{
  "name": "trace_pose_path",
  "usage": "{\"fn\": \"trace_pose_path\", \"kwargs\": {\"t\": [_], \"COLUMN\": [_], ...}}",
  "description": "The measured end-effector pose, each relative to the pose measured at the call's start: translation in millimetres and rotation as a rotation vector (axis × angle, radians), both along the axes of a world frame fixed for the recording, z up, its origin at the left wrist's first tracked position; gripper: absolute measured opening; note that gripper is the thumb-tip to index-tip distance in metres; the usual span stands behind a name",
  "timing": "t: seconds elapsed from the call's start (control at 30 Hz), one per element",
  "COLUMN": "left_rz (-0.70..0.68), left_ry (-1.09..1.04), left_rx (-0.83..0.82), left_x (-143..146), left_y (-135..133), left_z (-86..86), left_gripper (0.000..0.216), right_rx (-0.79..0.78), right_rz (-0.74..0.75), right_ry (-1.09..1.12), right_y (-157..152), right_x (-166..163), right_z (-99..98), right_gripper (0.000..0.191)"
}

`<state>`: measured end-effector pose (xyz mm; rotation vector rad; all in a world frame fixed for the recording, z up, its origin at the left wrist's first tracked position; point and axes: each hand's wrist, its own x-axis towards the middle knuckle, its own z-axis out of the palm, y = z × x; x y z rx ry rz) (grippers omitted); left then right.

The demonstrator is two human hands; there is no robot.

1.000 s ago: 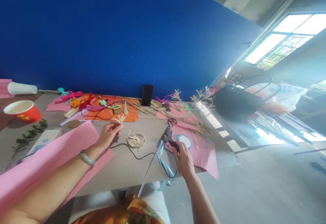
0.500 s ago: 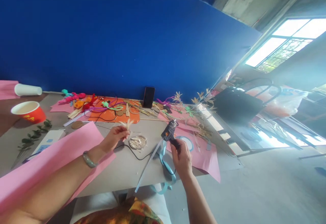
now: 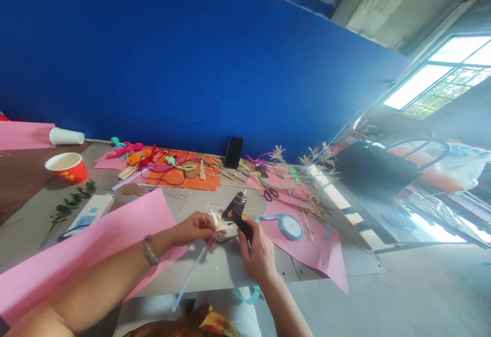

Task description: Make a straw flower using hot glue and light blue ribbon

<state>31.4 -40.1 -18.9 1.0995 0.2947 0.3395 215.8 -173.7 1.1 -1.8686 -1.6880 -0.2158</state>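
My right hand [image 3: 258, 251] grips a black hot glue gun [image 3: 237, 212] by its handle, nozzle pointing up and away, a long clear glue stick [image 3: 191, 276] trailing from its back toward me. My left hand [image 3: 195, 227] pinches a small pale straw flower piece [image 3: 217, 220] and holds it right beside the gun, over the grey table [image 3: 215, 260]. A grey bangle sits on my left wrist. The two hands nearly touch.
A large pink paper sheet [image 3: 88, 245] lies under my left arm. Blue ribbon spool [image 3: 290, 226] and scissors [image 3: 270, 193] rest on pink paper at right. Orange sheet with cords [image 3: 180, 173], phone [image 3: 233, 152], red paper cup [image 3: 67, 167], white cup [image 3: 66, 136], power strip [image 3: 88, 215], leafy sprig [image 3: 71, 204].
My left hand carried the straw piece from the table's middle toward me and to the glue gun. My right hand pulled the gun back and left. The view shifted right.
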Motion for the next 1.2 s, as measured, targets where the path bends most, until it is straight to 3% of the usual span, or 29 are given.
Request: {"fn": "trace_pose_path", "kwargs": {"t": [0.17, 0.57, 0.8, 1.2], "left_rz": [0.061, 0.124, 0.118, -0.008], "left_ry": [0.003, 0.009, 0.013, -0.044], "left_rx": [0.026, 0.068, 0.093, -0.075], "left_x": [0, 2, 0, -4], "left_y": [2, 5, 6, 8], "left_z": [2.9, -2.4, -3.1, 1.5], "left_gripper": [0.025, 0.022, 0.022, 0.021], "right_rx": [-0.076, -0.055, -0.037, -0.032], "right_rz": [0.009, 0.061, 0.065, 0.028], "right_ry": [0.027, -0.076, -0.085, 0.07], "right_y": [-2, -7, -7, -17], "right_x": [3, -2, -5, 13], "right_z": [5.4, 0.0, -1.7, -2.1], "right_gripper": [0.024, 0.021, 0.021, 0.024]}}
